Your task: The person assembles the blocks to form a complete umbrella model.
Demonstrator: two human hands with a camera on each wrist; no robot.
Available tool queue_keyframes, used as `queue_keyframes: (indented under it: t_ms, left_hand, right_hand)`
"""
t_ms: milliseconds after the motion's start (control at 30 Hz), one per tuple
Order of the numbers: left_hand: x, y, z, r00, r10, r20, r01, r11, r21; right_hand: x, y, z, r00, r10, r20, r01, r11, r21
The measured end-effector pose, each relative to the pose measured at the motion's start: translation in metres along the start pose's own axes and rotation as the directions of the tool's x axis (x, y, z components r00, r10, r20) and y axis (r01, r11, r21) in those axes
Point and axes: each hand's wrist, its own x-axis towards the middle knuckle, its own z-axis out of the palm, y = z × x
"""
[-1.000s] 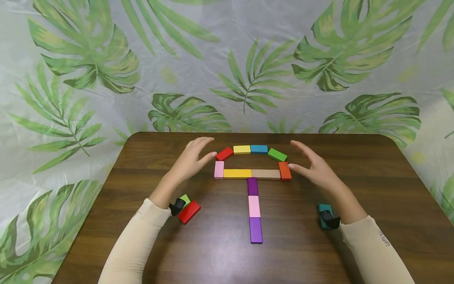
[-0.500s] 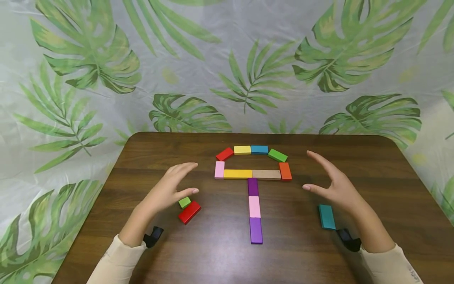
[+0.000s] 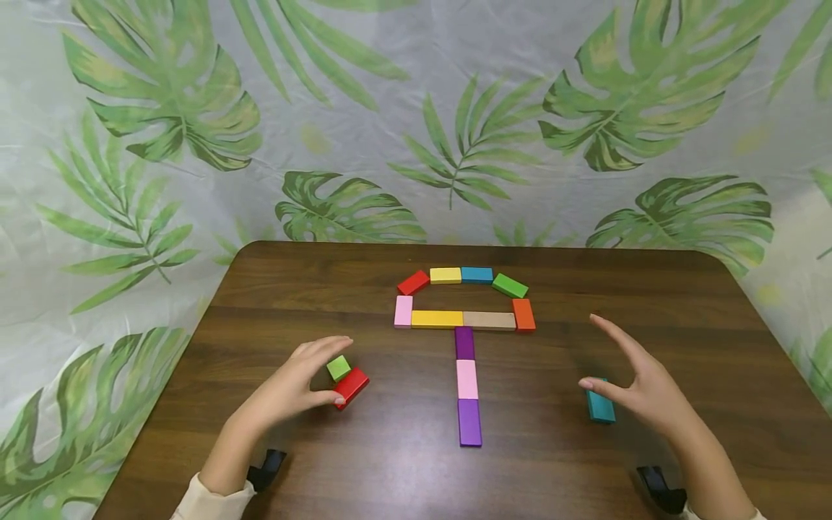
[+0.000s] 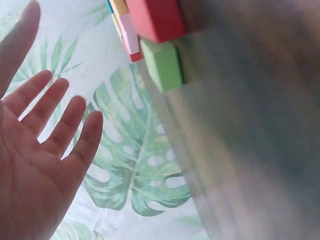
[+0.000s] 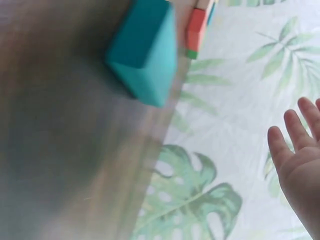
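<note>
My left hand (image 3: 292, 383) is open at the left, its thumb overlapping a red block (image 3: 352, 387) in the head view; a light green block (image 3: 339, 368) lies against that one. The left wrist view has the fingers spread and apart from both blocks. On the right, my open right hand (image 3: 640, 383) hovers by a teal block (image 3: 601, 409), the thumb partly covering it from above. Between the hands, coloured blocks lie flat in a pattern: a purple block (image 3: 469, 422), a pink block (image 3: 466, 379) and a dark purple block (image 3: 464, 343) form a stem under a half-ring.
The half-ring's base is a yellow block (image 3: 437, 318) and a plain wooden block (image 3: 489, 320). A blue block (image 3: 477, 275) and a green block (image 3: 510, 285) belong to its arch. Behind the brown table (image 3: 292, 282) hangs a leaf-patterned cloth (image 3: 364, 130).
Both hands have drawn back from the sides of the half-ring, outward and toward the body. The left is now near the red and light green blocks, the right near the teal one. The blocks stayed put.
</note>
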Motion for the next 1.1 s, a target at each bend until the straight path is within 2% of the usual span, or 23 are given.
queue_keyframes:
  t_ms: [233, 400, 533, 867, 1100]
  left_hand:
    - [-0.011, -0.002, 0.016, 0.995, -0.078, 0.061, 0.081, 0.996, -0.046]
    - [-0.017, -0.004, 0.024, 0.992, -0.106, 0.061, 0.109, 0.993, -0.04]
    - [-0.019, -0.004, 0.028, 0.99, -0.128, 0.066, 0.131, 0.99, -0.049]
    - [-0.017, -0.006, 0.037, 0.991, -0.101, 0.088, 0.11, 0.988, -0.107]
    - [-0.013, -0.005, 0.042, 0.987, -0.085, 0.14, 0.104, 0.986, -0.131]
  right_hand:
    - [-0.02, 0.016, 0.004, 1.0, 0.027, -0.016, -0.027, 1.0, 0.015]
    - [-0.029, 0.025, 0.006, 0.999, 0.033, -0.013, -0.032, 0.999, 0.03]
    - [-0.033, 0.031, 0.007, 0.998, 0.067, 0.022, -0.067, 0.997, 0.036]
    - [-0.04, 0.043, 0.008, 0.981, 0.144, 0.131, -0.149, 0.988, 0.029]
    - [-0.041, 0.049, 0.009, 0.976, 0.133, 0.171, -0.138, 0.99, 0.016]
